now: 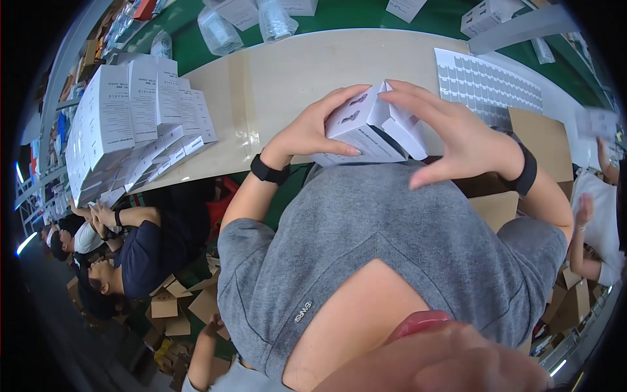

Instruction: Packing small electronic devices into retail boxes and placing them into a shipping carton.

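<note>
A white carton [367, 140] with dark printed pictures and small text is held at the near edge of the worktable, tilted. My left hand [315, 124] grips its left side, thumb on the near face and fingers over the far edge. The carton's right end stands partly open, its white flaps folded and a dark gap showing between them. At that end is my right hand [460, 130], fingers spread; its fingertips touch the far corner while the thumb stays apart from the carton. What lies inside the carton cannot be made out.
Stacked white cartons [114, 114] stand on the table's left. A sheet of grey labels [490, 81] lies at the far right, beside an open brown cardboard box [541, 140]. Bubble-wrapped items [219, 31] sit on the green surface beyond. Other people work at both sides.
</note>
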### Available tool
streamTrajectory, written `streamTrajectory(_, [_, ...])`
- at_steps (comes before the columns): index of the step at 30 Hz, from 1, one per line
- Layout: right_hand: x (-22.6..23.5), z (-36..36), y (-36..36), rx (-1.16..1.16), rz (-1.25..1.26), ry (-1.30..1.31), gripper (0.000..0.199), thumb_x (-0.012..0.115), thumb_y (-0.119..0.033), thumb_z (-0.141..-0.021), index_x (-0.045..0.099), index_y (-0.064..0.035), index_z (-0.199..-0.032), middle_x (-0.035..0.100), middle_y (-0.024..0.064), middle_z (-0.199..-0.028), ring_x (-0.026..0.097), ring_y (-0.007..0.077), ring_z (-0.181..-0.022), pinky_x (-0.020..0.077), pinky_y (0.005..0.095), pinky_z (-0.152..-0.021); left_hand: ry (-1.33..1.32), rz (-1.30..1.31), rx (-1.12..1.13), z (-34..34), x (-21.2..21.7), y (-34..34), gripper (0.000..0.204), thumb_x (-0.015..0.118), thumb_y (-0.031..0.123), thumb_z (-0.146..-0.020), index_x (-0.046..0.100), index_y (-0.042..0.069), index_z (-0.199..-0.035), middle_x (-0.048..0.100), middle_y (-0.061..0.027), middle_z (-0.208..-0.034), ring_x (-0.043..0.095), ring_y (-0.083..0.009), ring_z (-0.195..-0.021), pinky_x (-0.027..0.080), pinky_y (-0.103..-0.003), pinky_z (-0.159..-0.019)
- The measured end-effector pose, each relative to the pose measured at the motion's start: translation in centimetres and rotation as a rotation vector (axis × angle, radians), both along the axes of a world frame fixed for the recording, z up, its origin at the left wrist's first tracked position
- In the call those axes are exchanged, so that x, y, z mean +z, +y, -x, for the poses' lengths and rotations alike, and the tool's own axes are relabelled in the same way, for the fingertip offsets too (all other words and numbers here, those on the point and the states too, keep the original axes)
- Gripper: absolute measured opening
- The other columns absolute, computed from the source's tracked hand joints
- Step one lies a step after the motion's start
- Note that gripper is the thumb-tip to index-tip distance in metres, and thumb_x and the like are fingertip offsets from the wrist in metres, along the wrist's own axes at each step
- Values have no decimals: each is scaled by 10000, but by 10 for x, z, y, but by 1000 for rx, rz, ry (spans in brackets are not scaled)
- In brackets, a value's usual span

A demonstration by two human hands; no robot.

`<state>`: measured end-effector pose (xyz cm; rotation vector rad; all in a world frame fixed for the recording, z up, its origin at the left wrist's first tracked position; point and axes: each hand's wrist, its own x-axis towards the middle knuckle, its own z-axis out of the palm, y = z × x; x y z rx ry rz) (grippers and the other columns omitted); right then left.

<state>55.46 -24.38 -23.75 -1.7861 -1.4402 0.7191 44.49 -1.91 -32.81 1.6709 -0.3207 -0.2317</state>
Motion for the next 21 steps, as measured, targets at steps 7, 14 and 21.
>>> streamTrajectory(7, [-46,-52,-5,-214,-84,612,468,516,-153,-781,455,-34,-1229,534,104,-1136,539,202,-998,410,301,-881,-27,-37,47,-21,-13,-9,829,772,263,-604,377,31,-1295,468,-156,-1230,437,-263,-1168,354,-352,-966])
streamTrajectory(14, [-90,-104,7,-361,-129,186,297,440,-39,-771,561,10,-1038,552,101,-1041,536,201,-905,417,299,-831,7,-700,353,-36,-20,-52,448,631,276,-772,509,-22,-1084,626,-182,-816,636,-267,-759,503,-359,-698])
streamTrajectory(21, [-81,-32,-5,297,-359,-588,294,591,-84,-714,551,33,-981,528,159,-1009,520,316,-964,439,360,-827,144,-187,666,-36,-31,-36,358,573,252,-817,523,1,-1066,630,-136,-751,634,-237,-657,498,-326,-581])
